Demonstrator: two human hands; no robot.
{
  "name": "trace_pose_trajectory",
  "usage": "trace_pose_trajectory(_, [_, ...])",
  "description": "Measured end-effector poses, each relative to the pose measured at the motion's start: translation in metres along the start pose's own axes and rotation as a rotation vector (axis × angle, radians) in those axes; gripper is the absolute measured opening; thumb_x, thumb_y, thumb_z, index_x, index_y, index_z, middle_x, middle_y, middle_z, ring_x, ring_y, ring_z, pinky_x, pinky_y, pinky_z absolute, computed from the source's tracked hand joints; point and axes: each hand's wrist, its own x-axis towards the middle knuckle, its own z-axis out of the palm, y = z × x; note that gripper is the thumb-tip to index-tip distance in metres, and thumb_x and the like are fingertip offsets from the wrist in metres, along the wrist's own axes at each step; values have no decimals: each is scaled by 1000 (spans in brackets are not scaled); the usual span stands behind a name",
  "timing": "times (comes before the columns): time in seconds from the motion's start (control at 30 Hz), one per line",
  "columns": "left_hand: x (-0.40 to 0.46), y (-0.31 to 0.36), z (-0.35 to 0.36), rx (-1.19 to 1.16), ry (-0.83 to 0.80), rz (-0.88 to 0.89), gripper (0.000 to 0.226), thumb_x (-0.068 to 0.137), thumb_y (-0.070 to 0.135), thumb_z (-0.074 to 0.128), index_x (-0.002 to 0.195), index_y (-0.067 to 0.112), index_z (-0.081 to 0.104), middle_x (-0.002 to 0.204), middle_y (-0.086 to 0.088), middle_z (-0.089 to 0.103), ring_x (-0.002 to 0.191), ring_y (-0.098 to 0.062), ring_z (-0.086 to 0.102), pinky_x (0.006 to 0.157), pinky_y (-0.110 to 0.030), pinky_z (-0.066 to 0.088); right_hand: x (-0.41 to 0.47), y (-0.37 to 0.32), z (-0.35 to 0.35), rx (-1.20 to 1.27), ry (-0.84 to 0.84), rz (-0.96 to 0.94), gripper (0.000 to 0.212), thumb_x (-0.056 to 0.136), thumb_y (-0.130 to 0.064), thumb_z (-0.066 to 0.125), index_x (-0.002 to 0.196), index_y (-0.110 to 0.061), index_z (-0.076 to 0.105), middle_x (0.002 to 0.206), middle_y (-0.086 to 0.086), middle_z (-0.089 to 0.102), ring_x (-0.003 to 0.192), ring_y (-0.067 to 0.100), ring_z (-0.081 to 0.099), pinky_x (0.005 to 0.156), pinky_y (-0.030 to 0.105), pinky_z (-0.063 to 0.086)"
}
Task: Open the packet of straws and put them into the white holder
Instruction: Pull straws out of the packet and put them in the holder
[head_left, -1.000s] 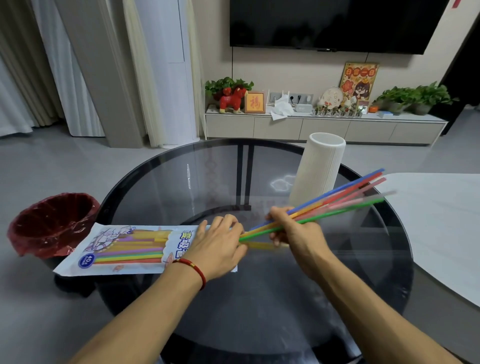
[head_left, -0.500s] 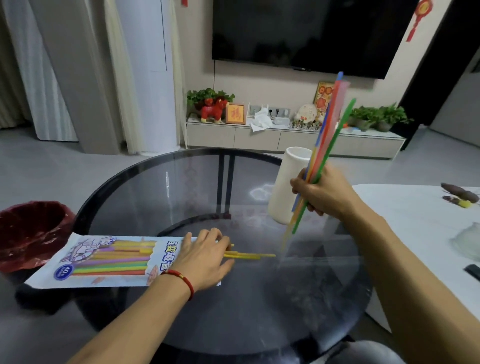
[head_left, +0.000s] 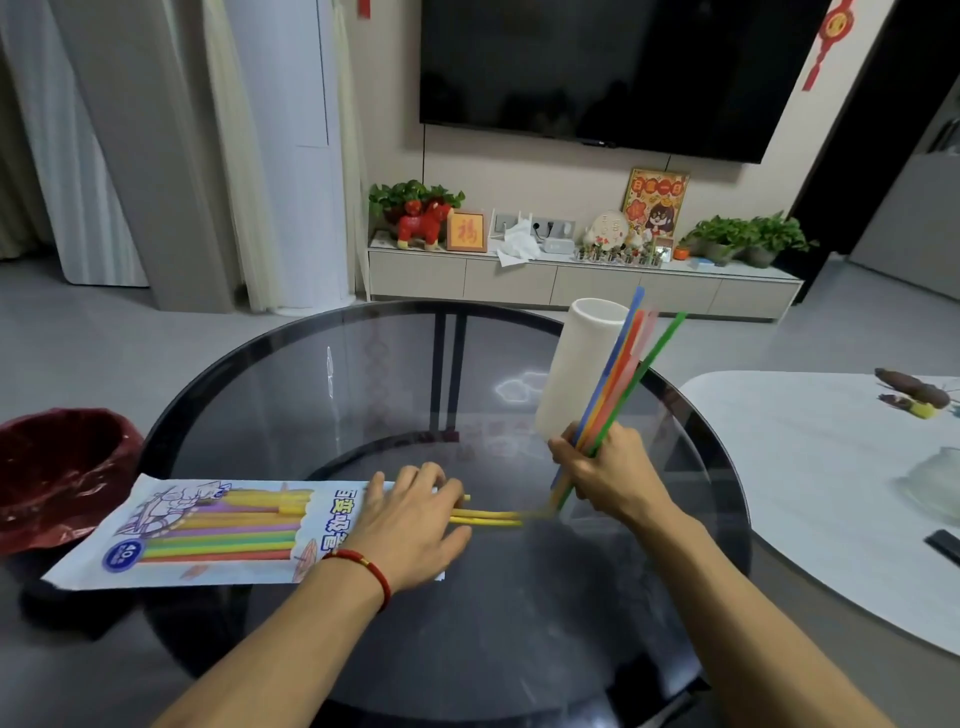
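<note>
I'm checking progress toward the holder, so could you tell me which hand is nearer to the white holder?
The right hand: it grips the straw bundle right beside the white holder, near its base. The left hand lies flat on the packet, well off to the holder's left.

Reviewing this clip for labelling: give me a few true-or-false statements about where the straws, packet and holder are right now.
1. The right hand grips a bunch of straws. True.
2. The bunch already stands inside the white holder. False: it is held in front of the holder, outside it.
3. The left hand lies flat on the packet. True.
4. The packet is empty. False: coloured straws show inside, and yellow straws stick out of its open end.
5. The holder stands on the white table. False: it is on the glass table.
</note>
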Motion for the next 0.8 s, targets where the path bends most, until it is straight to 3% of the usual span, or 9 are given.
trace_pose_trajectory(0.07, [1, 1, 1, -17, -2, -3, 35, 94, 53, 41, 122, 32, 50, 129, 5, 43, 125, -20, 40, 114, -57, 24, -4, 5, 3, 69, -44, 47, 21, 97, -22, 67, 80, -8, 70, 71, 15, 74, 56, 38, 71, 47, 46, 63])
trace_pose_trajectory(0.17, [3, 5, 2, -46, 14, 3, 38, 94, 53, 42, 125, 33, 51, 132, 6, 42, 128, -19, 38, 116, -58, 21, -6, 10, 5, 117, 20, 55, 22, 95, -21, 67, 74, -14, 71, 58, 7, 72, 46, 29, 69, 42, 40, 60])
trace_pose_trajectory(0.37, [2, 11, 5, -88, 61, 20, 39, 94, 52, 42, 128, 35, 50, 137, 6, 39, 134, -18, 32, 118, -57, 15, -10, 10, 1, 178, 7, 164, 21, 90, -17, 66, 73, -5, 72, 53, 10, 71, 39, 18, 62, 40, 31, 55])
trace_pose_trajectory(0.43, [2, 10, 4, -104, 113, 29, 38, 94, 51, 43, 128, 35, 50, 137, 7, 40, 133, -17, 32, 117, -55, 17, -9, 5, -8, 282, 76, 170, 22, 88, -16, 66, 70, -5, 72, 51, 10, 70, 38, 19, 59, 40, 29, 52])
trace_pose_trajectory(0.53, [4, 13, 0, -148, 256, 75, 38, 94, 48, 43, 126, 31, 52, 132, 7, 45, 127, -17, 39, 111, -45, 29, 3, -11, -30, 626, 227, 141, 23, 91, -11, 66, 71, -1, 71, 58, 17, 68, 41, 22, 56, 38, 27, 44])
trace_pose_trajectory(0.67, [7, 22, -6, -215, 399, 83, 40, 92, 43, 43, 128, 28, 53, 128, 5, 49, 124, -16, 42, 105, -38, 37, 43, -45, -71, 959, 393, 102, 18, 95, -9, 65, 79, -1, 68, 66, 9, 67, 42, 18, 54, 39, 23, 41])
trace_pose_trajectory(0.73, [6, 22, -5, -215, 408, 85, 41, 92, 43, 43, 129, 28, 52, 129, 5, 49, 124, -16, 41, 104, -37, 38, 64, -57, -87, 982, 496, 113, 14, 92, -10, 67, 82, 0, 69, 65, 8, 68, 41, 17, 56, 40, 24, 45])
trace_pose_trajectory(0.8, [5, 19, -5, -217, 413, 79, 40, 92, 41, 45, 129, 28, 52, 128, 5, 50, 123, -16, 42, 103, -36, 38, 82, -61, -97, 818, 562, 118, 15, 88, -12, 67, 82, 1, 70, 64, 13, 69, 40, 18, 59, 40, 26, 47])
